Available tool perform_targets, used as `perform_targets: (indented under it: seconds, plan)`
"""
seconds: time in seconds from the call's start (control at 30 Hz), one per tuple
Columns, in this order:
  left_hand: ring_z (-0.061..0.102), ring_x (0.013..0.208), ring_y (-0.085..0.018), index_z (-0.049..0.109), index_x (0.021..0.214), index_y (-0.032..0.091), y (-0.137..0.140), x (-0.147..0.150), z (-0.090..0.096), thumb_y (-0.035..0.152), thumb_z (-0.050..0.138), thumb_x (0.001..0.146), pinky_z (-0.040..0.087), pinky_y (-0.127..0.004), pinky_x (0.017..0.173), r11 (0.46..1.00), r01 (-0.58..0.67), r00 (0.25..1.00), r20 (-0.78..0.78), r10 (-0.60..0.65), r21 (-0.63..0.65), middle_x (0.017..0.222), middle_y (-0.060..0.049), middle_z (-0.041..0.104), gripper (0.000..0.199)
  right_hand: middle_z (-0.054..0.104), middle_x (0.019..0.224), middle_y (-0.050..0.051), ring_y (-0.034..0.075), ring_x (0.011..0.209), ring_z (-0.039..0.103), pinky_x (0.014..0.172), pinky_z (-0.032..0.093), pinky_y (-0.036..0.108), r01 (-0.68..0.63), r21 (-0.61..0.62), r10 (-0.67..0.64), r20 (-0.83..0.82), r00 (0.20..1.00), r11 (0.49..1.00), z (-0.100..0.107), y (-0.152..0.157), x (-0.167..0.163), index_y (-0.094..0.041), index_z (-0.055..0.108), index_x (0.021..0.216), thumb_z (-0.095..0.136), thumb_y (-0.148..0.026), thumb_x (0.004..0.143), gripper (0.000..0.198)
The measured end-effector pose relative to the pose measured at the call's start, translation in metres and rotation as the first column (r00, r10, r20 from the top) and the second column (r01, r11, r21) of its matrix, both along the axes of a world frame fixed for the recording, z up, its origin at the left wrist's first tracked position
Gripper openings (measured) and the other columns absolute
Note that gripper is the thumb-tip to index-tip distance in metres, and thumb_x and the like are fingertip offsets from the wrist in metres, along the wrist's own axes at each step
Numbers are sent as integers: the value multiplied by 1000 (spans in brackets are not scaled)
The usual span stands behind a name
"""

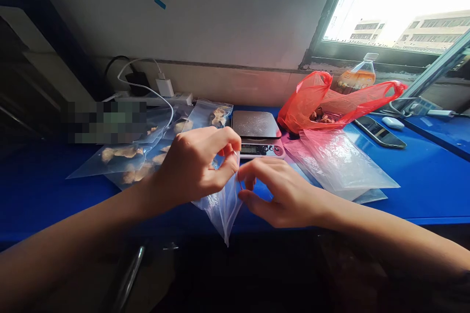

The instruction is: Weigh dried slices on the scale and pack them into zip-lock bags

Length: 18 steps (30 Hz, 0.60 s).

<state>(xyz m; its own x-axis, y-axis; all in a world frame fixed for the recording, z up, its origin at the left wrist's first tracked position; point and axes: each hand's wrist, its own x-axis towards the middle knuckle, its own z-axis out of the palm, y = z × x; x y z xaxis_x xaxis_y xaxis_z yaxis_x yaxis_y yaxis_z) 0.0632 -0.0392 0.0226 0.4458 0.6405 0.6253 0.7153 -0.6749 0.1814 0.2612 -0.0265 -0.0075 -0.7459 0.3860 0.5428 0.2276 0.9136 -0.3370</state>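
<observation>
A clear bag (222, 208) hangs point-down, pinched by the left hand (200, 161); the right hand (282, 190), grip unclear, meets its right edge.

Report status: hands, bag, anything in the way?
Left hand pinching clear plastic bag. Right hand at bag's edge. Digital scale just beyond; no blockage visible.
</observation>
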Motion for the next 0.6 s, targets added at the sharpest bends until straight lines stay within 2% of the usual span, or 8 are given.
perform_targets:
  seconds: [0.07, 0.1, 0.17, 0.23, 0.3, 0.37, 0.43, 0.6]
  plan:
    - [59, 64, -17, 53, 82, 23, 2, -1, 0, 20, 49, 81, 44, -33, 62, 999, -44, 999, 15, 44, -24, 70, -1, 63, 5, 65, 82, 3, 14, 70, 56, 66, 39, 26, 112, 81, -106, -78, 991, 990, -4, -4, -3, -16, 51, 105, 51, -22, 90, 16]
    - [59, 64, -17, 53, 82, 23, 3, -1, 0, 21, 49, 81, 44, -33, 62, 997, -62, 998, 17, 63, -38, 70, -1, 63, 4, 64, 80, 3, 14, 68, 55, 65, 38, 26, 132, 134, -123, -75, 990, 982, -6, -6, -5, -16, 52, 104, 50, -21, 90, 15]
    - [59, 64, -17, 53, 82, 23, 6, 0, -1, 23, 49, 81, 44, -32, 61, 994, -85, 996, 10, 86, -66, 69, -1, 63, 4, 60, 70, 1, 13, 61, 49, 62, 33, 28, 99, 238, -105, 13, 994, 966, -9, -9, -8, -17, 55, 90, 47, -18, 88, 8]
    - [59, 64, -17, 54, 81, 23, 7, 0, -1, 22, 50, 80, 43, -32, 61, 992, -96, 995, 13, 97, -78, 68, 0, 63, 4, 55, 62, -1, 13, 57, 43, 59, 28, 30, 9, 279, -50, 137, 989, 960, -11, -12, -9, -17, 54, 76, 46, -17, 85, 12]
    - [59, 62, -16, 55, 81, 22, 8, 0, -1, 21, 51, 79, 43, -32, 61, 991, -105, 994, 24, 107, -83, 68, 0, 64, 5, 54, 63, -1, 13, 58, 41, 58, 26, 31, -69, 268, 12, 209, 978, 961, -11, -14, -9, -17, 54, 75, 47, -18, 83, 11]
    - [58, 61, -16, 56, 80, 22, 8, -1, -1, 21, 52, 78, 43, -31, 60, 988, -124, 991, 36, 127, -90, 67, 0, 64, 6, 56, 67, -1, 13, 61, 42, 60, 26, 31, -102, 235, 41, 249, 968, 967, -9, -14, -8, -17, 58, 84, 49, -20, 82, 10]
    - [58, 61, -16, 57, 81, 22, 10, -3, 0, 23, 51, 78, 42, -30, 59, 983, -155, 986, 42, 160, -103, 68, 0, 65, 7, 57, 70, -1, 14, 64, 44, 61, 26, 31, -109, 200, 47, 294, 955, 974, -7, -14, -7, -18, 59, 91, 50, -22, 82, 13]
    - [60, 61, -15, 58, 85, 23, 13, -6, 0, 25, 51, 81, 43, -29, 59, 974, -215, 975, 51, 218, -66, 70, 0, 66, 9, 59, 72, 0, 15, 68, 48, 62, 28, 31, -79, 179, 10, 357, 934, 981, -6, -15, -7, -19, 58, 92, 50, -24, 85, 11]
